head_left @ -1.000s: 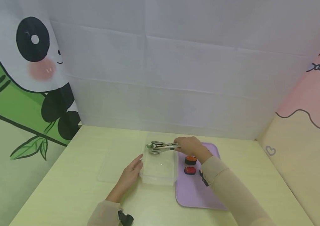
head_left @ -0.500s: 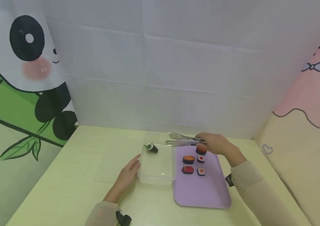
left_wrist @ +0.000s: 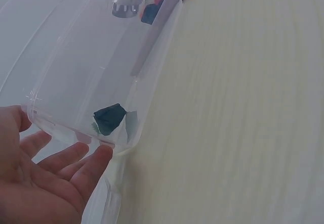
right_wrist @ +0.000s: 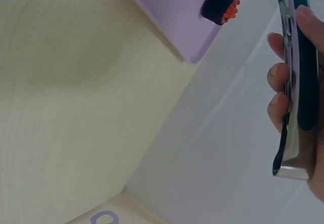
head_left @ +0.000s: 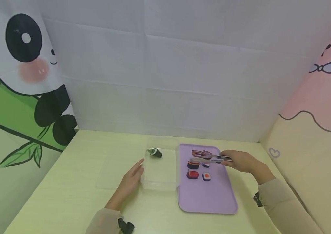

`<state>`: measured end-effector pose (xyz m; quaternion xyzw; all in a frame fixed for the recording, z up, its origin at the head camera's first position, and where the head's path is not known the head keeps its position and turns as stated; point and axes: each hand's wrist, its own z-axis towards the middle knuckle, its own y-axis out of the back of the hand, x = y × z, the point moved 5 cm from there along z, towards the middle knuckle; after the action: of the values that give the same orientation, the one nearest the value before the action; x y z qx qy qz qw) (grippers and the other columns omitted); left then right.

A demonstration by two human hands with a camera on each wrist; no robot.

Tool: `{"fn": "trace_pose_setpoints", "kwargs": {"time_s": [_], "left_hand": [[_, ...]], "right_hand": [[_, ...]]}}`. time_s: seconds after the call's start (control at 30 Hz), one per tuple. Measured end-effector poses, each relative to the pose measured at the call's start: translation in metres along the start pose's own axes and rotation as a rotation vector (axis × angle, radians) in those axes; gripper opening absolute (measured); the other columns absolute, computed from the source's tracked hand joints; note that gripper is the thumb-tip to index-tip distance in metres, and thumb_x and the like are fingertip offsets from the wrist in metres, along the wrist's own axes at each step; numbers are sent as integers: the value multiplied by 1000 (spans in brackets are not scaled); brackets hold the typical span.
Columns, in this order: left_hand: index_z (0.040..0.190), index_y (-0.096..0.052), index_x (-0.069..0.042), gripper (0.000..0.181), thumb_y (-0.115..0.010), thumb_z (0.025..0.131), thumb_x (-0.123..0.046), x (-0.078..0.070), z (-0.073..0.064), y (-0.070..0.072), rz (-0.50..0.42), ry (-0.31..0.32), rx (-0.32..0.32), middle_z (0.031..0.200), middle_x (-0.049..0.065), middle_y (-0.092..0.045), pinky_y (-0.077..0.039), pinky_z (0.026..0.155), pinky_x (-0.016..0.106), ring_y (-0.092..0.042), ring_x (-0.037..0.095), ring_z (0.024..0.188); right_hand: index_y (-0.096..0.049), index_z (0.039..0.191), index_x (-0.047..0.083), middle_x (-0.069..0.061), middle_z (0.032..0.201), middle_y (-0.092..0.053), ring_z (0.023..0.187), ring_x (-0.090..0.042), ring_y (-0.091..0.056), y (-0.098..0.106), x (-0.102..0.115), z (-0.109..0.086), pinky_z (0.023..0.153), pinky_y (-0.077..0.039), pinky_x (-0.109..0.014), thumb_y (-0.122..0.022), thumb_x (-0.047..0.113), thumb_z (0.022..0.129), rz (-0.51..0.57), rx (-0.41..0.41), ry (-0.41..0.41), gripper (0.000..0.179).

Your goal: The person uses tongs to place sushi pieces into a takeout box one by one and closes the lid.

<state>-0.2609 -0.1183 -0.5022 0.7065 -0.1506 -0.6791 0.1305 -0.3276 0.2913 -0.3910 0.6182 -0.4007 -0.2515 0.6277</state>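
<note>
My right hand (head_left: 240, 161) grips metal serving tongs (head_left: 209, 157) with dark handle grips (right_wrist: 307, 67). The tongs' arms are spread over sushi pieces at the back of the purple tray (head_left: 209, 198), partly hiding them. A red-topped sushi (head_left: 192, 175) and a white-rimmed sushi roll (head_left: 206, 176) lie in front; an orange-topped sushi (head_left: 193, 165) is just under the tongs. My left hand (head_left: 130, 178) touches the left wall of the clear plastic box (head_left: 161, 186), fingertips along its edge in the left wrist view. Inside its far left corner lies a dark cone-shaped hand roll (head_left: 155, 152) with a green end.
A flat transparent lid (head_left: 115, 169) lies left of the box on the pale wooden table (head_left: 74, 195). The box stands right against the tray's left edge. Behind the table hangs a white cloth (head_left: 159, 97), with painted panels at both sides.
My right hand has moved right with the tongs, from over the box to over the tray. The tongs have let go of the hand roll, which lies in the box. The left hand stays.
</note>
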Motion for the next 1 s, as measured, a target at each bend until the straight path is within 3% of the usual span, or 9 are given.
{"fn": "trace_pose_setpoints", "kwargs": {"time_s": [0.2, 0.5, 0.77, 1.0], "left_hand": [[152, -37, -16, 48, -42, 106, -31, 0, 0, -1, 2, 6, -2, 145, 22, -43, -31, 104, 61, -43, 44, 129], [152, -36, -16, 49, -42, 106, -31, 1, 0, -2, -13, 1, 9, 146, 22, -43, -30, 105, 61, -42, 44, 130], [152, -37, -16, 48, -41, 106, -32, -1, 2, -1, -2, 13, -2, 145, 21, -43, -29, 106, 60, -41, 43, 131], [152, -37, -15, 48, -41, 106, -31, -3, 0, -1, -8, 21, 0, 145, 22, -43, -30, 105, 61, -42, 44, 130]], "right_hand": [[-63, 117, 10, 10, 93, -60, 76, -9, -52, -15, -3, 4, 70, -48, -39, -66, 27, 94, -1, 19, 26, 28], [-64, 108, 15, 13, 86, -58, 70, -8, -49, -22, -5, 5, 64, -46, -35, -65, 23, 94, -63, -22, 76, 16], [-65, 111, 17, 13, 89, -60, 71, -8, -50, -2, -3, 3, 65, -47, -36, -64, 27, 96, -53, -64, 59, 18], [-66, 115, 15, 11, 94, -64, 75, -8, -54, 25, 19, 9, 70, -50, -39, -65, 27, 96, -45, -138, 90, 23]]}}
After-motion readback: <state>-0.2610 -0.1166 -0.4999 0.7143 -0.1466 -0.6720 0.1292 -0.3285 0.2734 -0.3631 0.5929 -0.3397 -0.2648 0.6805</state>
